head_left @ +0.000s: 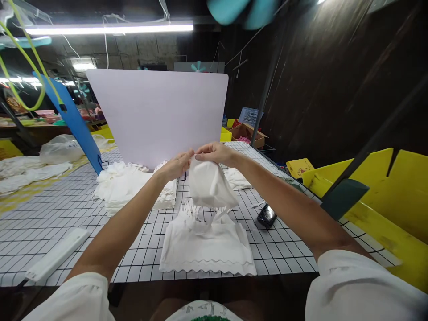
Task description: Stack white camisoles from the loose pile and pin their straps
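My left hand (pixel 179 165) and my right hand (pixel 216 153) meet above the middle of the table, fingers pinched along the top edge of a white cloth garment (pixel 211 185). The garment hangs down from them, its lower end just over the straps of a white camisole top (pixel 209 249). That top lies flat near the front edge, straps pointing away from me and its scalloped hem toward me. Beyond my left forearm sits a stack of folded white garments (pixel 129 187). Another white garment pile (pixel 236 179) lies behind the held cloth, partly hidden.
A grid-patterned table (pixel 140 254) spreads under everything. A black object (pixel 266 216) lies by my right forearm, and a white bar-shaped thing (pixel 58 255) at the left front. A white board (pixel 160 116) stands upright behind, a blue panel (pixel 72 122) left of it. Yellow bins (pixel 384 214) flank the right.
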Demonstrator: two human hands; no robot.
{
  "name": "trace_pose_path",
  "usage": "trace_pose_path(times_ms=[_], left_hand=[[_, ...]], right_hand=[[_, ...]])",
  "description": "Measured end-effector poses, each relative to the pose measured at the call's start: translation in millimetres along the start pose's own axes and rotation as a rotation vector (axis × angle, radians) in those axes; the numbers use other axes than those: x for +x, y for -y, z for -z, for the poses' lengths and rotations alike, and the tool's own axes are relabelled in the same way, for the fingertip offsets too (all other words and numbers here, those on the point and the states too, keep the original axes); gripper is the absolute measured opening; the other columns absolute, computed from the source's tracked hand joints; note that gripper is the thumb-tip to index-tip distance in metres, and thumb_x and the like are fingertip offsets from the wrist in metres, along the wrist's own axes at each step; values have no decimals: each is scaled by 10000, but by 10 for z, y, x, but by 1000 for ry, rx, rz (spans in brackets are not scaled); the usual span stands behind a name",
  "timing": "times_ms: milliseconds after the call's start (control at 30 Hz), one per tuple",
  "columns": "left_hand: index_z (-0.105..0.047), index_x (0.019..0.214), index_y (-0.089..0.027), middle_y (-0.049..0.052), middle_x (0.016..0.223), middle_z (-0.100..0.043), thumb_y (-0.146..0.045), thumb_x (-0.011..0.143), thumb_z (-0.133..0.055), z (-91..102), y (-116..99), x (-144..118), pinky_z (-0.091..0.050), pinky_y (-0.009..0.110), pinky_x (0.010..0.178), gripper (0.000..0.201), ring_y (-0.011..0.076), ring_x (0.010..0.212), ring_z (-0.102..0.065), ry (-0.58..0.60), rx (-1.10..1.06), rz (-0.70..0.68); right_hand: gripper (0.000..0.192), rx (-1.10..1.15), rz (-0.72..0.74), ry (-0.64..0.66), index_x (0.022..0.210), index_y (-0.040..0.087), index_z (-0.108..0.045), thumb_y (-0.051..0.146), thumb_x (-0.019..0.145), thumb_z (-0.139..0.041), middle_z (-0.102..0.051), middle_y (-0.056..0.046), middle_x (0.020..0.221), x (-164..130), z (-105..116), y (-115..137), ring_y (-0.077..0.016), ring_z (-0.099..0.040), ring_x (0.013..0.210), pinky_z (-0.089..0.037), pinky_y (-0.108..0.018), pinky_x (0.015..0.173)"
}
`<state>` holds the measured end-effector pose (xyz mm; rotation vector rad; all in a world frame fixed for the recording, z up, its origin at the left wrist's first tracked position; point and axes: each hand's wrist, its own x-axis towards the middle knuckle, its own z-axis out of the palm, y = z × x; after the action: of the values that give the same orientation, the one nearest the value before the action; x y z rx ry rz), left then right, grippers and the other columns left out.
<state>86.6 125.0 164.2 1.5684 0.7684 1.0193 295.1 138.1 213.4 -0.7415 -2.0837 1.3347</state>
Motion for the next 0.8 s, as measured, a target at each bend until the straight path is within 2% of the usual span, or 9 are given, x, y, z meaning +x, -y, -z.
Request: trace_pose_path(times_ms=[67,133,200,300,367,500,567,700,800], left_hand=[[-678,821,-124,15,688,-657,-543,752,-797,-7,-65,25,-472,234,609,440,123,627,-607,69,-92,63],[-661,759,-130,-18,614,-616,-467,711,-858,43,-129,12,-444,204,540,393,85,535,-552,10,-157,44],[-674,774,-134,-13,617,-627,-462,695,-873,124,-178,-20,-468,193,544,392,86,542,-568,-54,-201,7],[-708,855,-130,27,691,-678,-505,678,-872,242,-219,-78,-503,193,543,446,114,591,-615,-113,-178,45],[-713,874,-133,21,691,-674,-531,676,-863,311,-242,-123,-479,181,490,469,105,559,-597,-143,-130,82],[-714,864,-146,-1,668,-658,-513,684,-862,452,-336,-219,-435,168,445,435,89,518,-577,-102,13,137],[-722,868,-149,14,700,-680,-475,672,-879,518,-410,-262,-439,179,446,412,102,532,-596,-49,102,172],[-707,785,-147,3,619,-632,-478,704,-852,606,-553,-328,-393,180,404,370,97,474,-554,-12,232,162],[-678,751,-156,1,633,-629,-469,727,-839,638,-612,-367,-397,172,415,352,93,488,-558,27,274,157]], right_hand=[[404,-39,-49,-21,849,152,-731,441,625,-902,-699,-16,782,-50,104,9,-105,-601,671,-467,-205,584],[445,-86,-143,-26,817,139,-728,455,574,-925,-684,-18,742,-169,269,-27,-109,-581,645,-430,-211,549],[461,-116,-204,-54,780,129,-731,477,550,-929,-665,-17,714,-310,434,-89,-114,-566,640,-406,-222,545],[450,-114,-172,-176,754,138,-731,508,565,-906,-638,-5,712,-475,590,-175,-107,-537,654,-380,-226,560],[449,-100,-119,-275,753,141,-736,528,582,-886,-627,-4,719,-539,629,-194,-102,-517,658,-369,-229,565],[482,-6,-52,-399,714,137,-713,561,566,-888,-604,-6,688,-621,656,-107,-100,-507,626,-367,-227,534],[500,16,-78,-371,709,141,-709,574,545,-898,-608,-6,677,-664,666,-27,-102,-526,603,-378,-222,510],[471,-92,-184,-191,752,143,-755,526,533,-921,-684,-40,747,-733,658,86,-136,-602,639,-444,-239,531],[422,-73,-155,-212,736,146,-759,513,583,-902,-673,-25,720,-744,644,74,-109,-573,615,-418,-227,522]])
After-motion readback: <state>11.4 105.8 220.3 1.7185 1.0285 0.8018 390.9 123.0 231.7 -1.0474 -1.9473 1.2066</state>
